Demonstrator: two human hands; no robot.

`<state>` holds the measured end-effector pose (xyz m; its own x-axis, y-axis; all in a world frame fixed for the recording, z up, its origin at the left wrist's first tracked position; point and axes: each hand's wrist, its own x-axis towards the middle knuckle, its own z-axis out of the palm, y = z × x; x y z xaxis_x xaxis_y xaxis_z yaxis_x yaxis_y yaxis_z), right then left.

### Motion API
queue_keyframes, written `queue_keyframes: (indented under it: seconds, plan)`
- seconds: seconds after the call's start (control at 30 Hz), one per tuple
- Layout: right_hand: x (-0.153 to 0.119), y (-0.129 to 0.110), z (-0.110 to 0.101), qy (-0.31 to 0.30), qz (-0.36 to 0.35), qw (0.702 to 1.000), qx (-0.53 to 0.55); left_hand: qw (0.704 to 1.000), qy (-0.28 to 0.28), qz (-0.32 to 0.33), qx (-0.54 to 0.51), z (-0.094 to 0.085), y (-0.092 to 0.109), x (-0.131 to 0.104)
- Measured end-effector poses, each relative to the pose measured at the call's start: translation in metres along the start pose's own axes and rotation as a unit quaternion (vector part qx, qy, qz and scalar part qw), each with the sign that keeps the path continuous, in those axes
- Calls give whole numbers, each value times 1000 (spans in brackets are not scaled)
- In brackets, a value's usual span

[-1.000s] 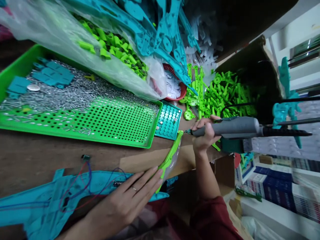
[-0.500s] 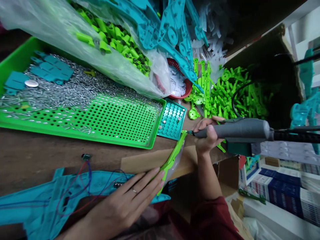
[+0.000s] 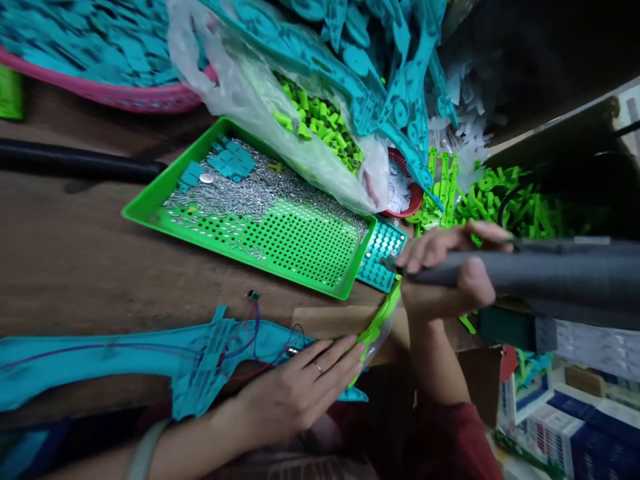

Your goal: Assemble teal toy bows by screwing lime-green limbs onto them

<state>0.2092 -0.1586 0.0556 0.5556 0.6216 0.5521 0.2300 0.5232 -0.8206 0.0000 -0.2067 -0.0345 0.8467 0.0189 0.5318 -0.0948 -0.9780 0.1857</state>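
My right hand (image 3: 445, 267) is wrapped round a grey electric screwdriver (image 3: 545, 277), smeared by motion. Its bit points left, over a small teal tray (image 3: 379, 257) of round pockets, some with small shiny pieces. Just below the bit is the far end of a long bright green plastic part (image 3: 380, 319), with a clear strip along its side. My left hand (image 3: 300, 380) lies over the near end of that part and holds it, fingers stretched and thumb hidden. Beside this hand, a long teal plastic shell (image 3: 125, 357) with red and blue wires rests along the table edge.
A green perforated tray (image 3: 235, 250) holds many screws and several teal pieces. Behind it lie a plastic bag (image 3: 320, 177) of green caps, a red basket (image 3: 415, 200) of white pieces, and piled teal shells (image 3: 370, 63). Green parts (image 3: 525, 200) heap at right; a pink basket (image 3: 135, 97) stands far left.
The screwdriver's bit has come off the green part's end and sits over the teal tray. The screwdriver looks nearer. My left hand keeps its place on the part; the view has shifted left.
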Motion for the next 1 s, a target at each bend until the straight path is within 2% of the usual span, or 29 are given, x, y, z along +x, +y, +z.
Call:
queue_keyframes:
  seconds: [0.1, 0.2, 0.3, 0.47, 0.6, 0.67, 0.77, 0.9, 1.0]
  plan:
    - [9, 30, 58, -43, 28, 999, 0, 1000, 0, -4, 5, 1, 1, 0]
    - [10, 62, 87, -78, 50, 995, 31, 1000, 7, -8, 4, 1, 3, -1]
    - [8, 79, 89, -101, 52, 991, 65, 1000, 17, -18, 4, 1, 3, -1]
    - [5, 87, 82, -96, 73, 993, -5, 1000, 21, -22, 6, -1, 1, 0]
    - [3, 90, 89, -99, 70, 992, -12, 999, 26, -22, 1, -3, 0, 1]
    - [7, 79, 91, -91, 60, 994, 5, 999, 29, -20, 0, -2, 0, 0]
    - [13, 38, 74, -42, 33, 999, -7, 999, 34, -17, -5, 2, 2, -3]
    - [0, -30, 15, 18, -4, 996, -84, 998, 49, -32, -30, 9, 4, -8]
    - [-32, -57, -26, 71, 25, 988, -136, 997, 45, -35, -55, 11, 5, -10]
